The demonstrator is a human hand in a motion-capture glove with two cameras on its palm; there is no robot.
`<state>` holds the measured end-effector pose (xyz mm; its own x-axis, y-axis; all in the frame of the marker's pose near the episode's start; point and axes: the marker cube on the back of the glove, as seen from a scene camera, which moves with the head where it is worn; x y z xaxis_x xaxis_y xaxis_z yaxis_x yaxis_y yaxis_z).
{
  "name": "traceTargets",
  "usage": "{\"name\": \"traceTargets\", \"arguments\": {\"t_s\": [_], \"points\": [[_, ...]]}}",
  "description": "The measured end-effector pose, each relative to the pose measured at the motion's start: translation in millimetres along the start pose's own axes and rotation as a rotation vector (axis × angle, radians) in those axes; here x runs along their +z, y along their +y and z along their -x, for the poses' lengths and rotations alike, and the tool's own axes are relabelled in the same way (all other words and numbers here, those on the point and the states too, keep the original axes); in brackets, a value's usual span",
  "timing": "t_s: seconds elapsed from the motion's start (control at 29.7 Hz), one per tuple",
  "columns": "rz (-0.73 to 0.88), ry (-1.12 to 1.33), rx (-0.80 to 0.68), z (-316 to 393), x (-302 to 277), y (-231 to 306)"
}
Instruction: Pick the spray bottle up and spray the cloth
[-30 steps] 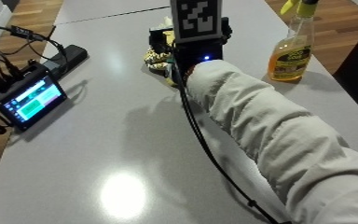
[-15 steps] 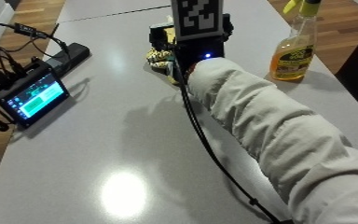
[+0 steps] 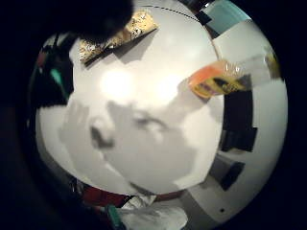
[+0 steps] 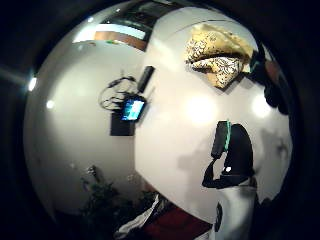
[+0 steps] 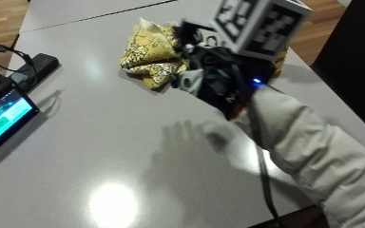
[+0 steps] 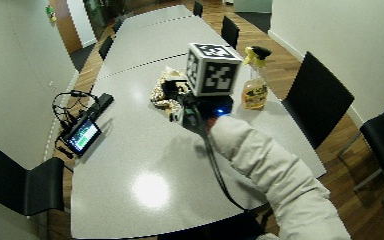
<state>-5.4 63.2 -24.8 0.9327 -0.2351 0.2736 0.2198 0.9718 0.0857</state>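
The spray bottle (image 6: 254, 80) stands upright near the table's (image 6: 145, 165) right-hand long edge, as the person sits, its trigger head at the top and its long axis vertical. It is the nearest of the task's things to that edge. From the right hand (image 5: 217, 83) it lies off to the right side and slightly farther along the table, apart from the hand, with bare tabletop between them. The cloth (image 5: 149, 54), yellow and patterned, lies crumpled on the table just beyond the hand, on the opposite side from the bottle.

The hand hovers above the table, holding nothing. Its shadow on the tabletop shows spread fingers, so it looks open, though the glove itself is hard to read. By my reading, the reach for the bottle has to go sideways toward that right edge, meeting the upright body from the side.
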Motion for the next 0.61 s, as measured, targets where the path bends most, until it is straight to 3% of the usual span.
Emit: {"name": "traceTargets", "arguments": {"t_s": [0.13,0.2,0.3,0.44,0.61], "points": [[-0.134,-0.399,-0.186,-32,-17,45],[-0.211,-0.63,-0.211,-48,-28,72],[-0.344,-0.837,-0.055,-86,-43,101],[-0.49,-0.853,0.107,-169,-32,91],[-0.454,-0.924,0.175,-209,-5,63]]}}
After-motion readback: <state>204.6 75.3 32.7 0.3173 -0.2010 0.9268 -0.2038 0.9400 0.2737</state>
